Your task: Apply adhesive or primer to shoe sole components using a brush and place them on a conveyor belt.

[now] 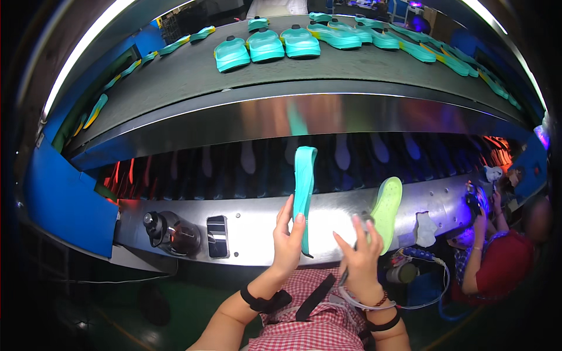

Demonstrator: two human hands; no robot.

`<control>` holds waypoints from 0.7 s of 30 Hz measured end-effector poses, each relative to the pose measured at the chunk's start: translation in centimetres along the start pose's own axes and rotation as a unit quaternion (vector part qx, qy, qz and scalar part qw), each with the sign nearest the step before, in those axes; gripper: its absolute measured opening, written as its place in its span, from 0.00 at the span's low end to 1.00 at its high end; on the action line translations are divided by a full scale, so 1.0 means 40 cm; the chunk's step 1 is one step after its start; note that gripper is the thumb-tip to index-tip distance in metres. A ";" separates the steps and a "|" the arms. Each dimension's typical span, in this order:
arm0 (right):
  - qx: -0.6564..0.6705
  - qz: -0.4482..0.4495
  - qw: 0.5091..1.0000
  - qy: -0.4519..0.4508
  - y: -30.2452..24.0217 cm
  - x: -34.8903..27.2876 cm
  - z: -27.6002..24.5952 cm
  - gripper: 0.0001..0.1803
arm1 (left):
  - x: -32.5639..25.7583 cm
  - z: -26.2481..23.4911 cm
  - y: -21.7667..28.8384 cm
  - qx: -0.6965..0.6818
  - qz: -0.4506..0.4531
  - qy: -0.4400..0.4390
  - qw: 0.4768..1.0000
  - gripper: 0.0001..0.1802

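Workbench [260, 231], dark conveyor [175, 83], green floor [196, 295], held turquoise sole [304, 181]

The head-worn fisheye (wide and close) looks down over both hands [287, 244] [363, 260].

On the surface [254, 234] before me, a bottle [180, 235] sits left of a phone [217, 237]; an insole [386, 210] lies right of my right hand [362, 260]. Beyond, a conveyor belt [187, 76] carries shoe soles [266, 47].
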State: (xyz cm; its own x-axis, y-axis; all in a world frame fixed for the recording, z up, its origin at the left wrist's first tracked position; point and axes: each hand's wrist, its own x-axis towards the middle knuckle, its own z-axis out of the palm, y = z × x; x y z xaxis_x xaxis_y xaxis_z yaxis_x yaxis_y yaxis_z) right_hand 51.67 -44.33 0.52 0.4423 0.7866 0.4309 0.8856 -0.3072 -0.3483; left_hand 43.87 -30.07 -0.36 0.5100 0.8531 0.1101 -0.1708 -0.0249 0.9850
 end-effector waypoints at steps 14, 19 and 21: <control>-0.014 0.151 0.988 0.038 0.128 -0.089 -0.056 0.26 | 0.057 -0.251 0.367 -0.281 -0.082 -0.144 0.945 0.32; -0.034 0.130 0.990 0.052 0.128 -0.062 -0.051 0.26 | 0.379 -0.533 0.545 -0.536 0.089 -0.192 0.817 0.38; -0.017 0.112 0.992 0.052 0.124 -0.056 -0.053 0.27 | 0.490 -0.668 0.586 -0.659 0.170 0.112 0.724 0.41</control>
State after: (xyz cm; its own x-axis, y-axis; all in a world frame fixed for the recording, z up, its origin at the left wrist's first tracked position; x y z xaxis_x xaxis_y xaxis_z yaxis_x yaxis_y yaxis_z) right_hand 55.38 -48.74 -0.42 0.6395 0.6378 0.4291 0.7666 -0.4875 -0.4179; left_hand 27.32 -0.01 21.34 0.1258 0.9812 0.1466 -0.9858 0.1402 -0.0920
